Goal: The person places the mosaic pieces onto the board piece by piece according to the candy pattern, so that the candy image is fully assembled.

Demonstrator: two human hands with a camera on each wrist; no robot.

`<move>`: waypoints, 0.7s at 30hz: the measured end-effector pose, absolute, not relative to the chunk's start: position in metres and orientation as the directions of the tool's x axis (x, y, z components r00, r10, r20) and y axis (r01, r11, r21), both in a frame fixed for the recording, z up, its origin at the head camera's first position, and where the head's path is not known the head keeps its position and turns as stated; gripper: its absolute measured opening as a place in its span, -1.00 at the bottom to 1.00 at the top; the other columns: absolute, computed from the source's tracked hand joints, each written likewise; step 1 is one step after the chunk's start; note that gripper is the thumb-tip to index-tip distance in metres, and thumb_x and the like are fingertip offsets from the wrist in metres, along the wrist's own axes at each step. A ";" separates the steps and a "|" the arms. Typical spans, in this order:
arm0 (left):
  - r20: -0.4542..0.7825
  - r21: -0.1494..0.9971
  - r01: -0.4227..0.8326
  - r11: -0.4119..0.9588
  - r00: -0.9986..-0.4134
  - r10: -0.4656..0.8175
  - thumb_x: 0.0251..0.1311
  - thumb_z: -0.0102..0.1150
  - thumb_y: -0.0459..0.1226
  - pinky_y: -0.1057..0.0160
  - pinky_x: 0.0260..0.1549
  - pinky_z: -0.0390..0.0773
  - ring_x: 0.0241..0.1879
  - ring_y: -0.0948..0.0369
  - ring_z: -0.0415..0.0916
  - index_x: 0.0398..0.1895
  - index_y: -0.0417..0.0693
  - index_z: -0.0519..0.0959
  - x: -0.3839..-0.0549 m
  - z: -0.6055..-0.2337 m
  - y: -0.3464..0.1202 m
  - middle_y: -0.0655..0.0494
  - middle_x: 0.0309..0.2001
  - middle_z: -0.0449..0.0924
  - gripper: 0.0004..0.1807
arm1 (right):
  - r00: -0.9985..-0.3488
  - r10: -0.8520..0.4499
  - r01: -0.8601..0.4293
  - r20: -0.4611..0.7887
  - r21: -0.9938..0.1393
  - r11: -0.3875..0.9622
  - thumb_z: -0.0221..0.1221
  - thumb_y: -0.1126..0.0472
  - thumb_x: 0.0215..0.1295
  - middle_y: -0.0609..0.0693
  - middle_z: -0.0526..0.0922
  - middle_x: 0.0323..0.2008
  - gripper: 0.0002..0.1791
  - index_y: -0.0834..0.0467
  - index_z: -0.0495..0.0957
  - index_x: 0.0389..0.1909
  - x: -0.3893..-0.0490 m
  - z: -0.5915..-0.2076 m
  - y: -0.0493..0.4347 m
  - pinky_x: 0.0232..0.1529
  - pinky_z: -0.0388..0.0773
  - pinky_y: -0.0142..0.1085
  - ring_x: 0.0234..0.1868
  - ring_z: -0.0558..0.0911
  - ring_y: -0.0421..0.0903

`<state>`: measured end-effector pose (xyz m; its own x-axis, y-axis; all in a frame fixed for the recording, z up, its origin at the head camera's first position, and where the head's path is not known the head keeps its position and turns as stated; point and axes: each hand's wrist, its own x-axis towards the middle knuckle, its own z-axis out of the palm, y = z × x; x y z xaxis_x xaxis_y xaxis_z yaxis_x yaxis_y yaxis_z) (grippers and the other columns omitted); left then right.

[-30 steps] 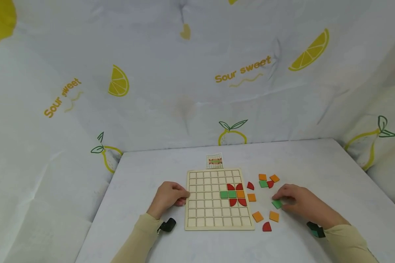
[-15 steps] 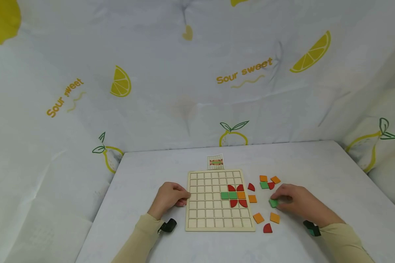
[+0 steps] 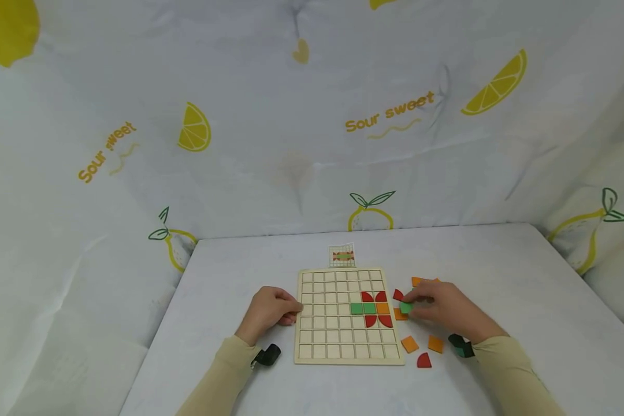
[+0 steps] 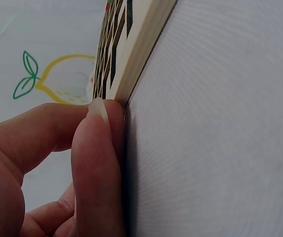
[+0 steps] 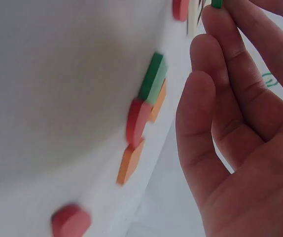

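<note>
My right hand (image 3: 444,306) pinches a green square tile (image 3: 406,308) between thumb and fingertips, just off the right edge of the wooden grid board (image 3: 325,336). In the right wrist view only a sliver of that tile shows at the top, by the fingertips. On the board, two green squares (image 3: 363,308) and an orange square (image 3: 382,308) form a row, with red quarter-circles (image 3: 385,321) above and below its right part. My left hand (image 3: 270,309) holds the board's left edge, thumb and index fingertip together there in the left wrist view.
Loose orange squares (image 3: 409,344) and red quarter-circle pieces (image 3: 424,360) lie right of the board. Another green tile (image 5: 153,78) lies against a red piece (image 5: 138,121) beyond my right hand. A small pattern card (image 3: 341,255) lies behind the board. White lemon-print cloth (image 3: 270,190) hangs behind the table.
My right hand has picked up the green square from the table and carried it left toward the board, now covering some loose tiles. My left hand has stayed at the board's edge.
</note>
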<state>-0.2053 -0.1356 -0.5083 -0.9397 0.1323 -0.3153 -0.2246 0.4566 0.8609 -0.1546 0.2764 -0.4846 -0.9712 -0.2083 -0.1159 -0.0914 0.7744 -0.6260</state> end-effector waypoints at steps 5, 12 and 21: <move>-0.318 0.862 -0.229 0.453 -0.939 0.131 0.18 0.57 -0.21 0.32 -0.44 0.75 -0.52 0.25 0.71 -0.28 -0.14 0.76 -0.206 -0.506 -0.136 0.02 -0.47 0.78 -0.80 | -0.966 -0.243 -0.123 -0.087 -0.670 0.732 0.49 0.18 0.31 -0.19 0.76 -0.10 -0.78 -0.11 0.80 -0.06 -0.166 -0.484 0.255 -0.07 0.64 -0.35 -0.03 0.62 -0.12; -0.317 0.862 -0.229 0.452 -0.940 0.129 0.18 0.56 -0.23 0.33 -0.45 0.75 -0.53 0.25 0.72 -0.28 -0.15 0.76 -0.207 -0.507 -0.136 0.02 -0.47 0.78 -0.81 | -0.953 -0.293 -0.153 -0.076 -0.714 0.684 0.49 0.13 0.35 -0.18 0.69 -0.19 -0.79 -0.09 0.79 -0.03 -0.182 -0.482 0.225 -0.16 0.58 -0.37 -0.12 0.56 -0.10; -0.320 0.871 -0.230 0.434 -0.936 0.146 0.16 0.57 -0.25 0.34 -0.46 0.75 -0.52 0.26 0.71 -0.29 -0.17 0.75 -0.207 -0.508 -0.136 0.02 -0.47 0.78 -0.80 | -0.945 -0.323 -0.187 -0.060 -0.709 0.680 0.50 0.16 0.34 -0.20 0.71 -0.16 -0.81 -0.07 0.81 -0.06 -0.190 -0.484 0.193 -0.07 0.64 -0.32 -0.13 0.60 -0.15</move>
<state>-0.2071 -0.1364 -0.5080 -0.9362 0.1455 -0.3199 -0.2302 0.4340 0.8710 -0.1896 0.1925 -0.4840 -0.9446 -0.3226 -0.0602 -0.1870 0.6799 -0.7090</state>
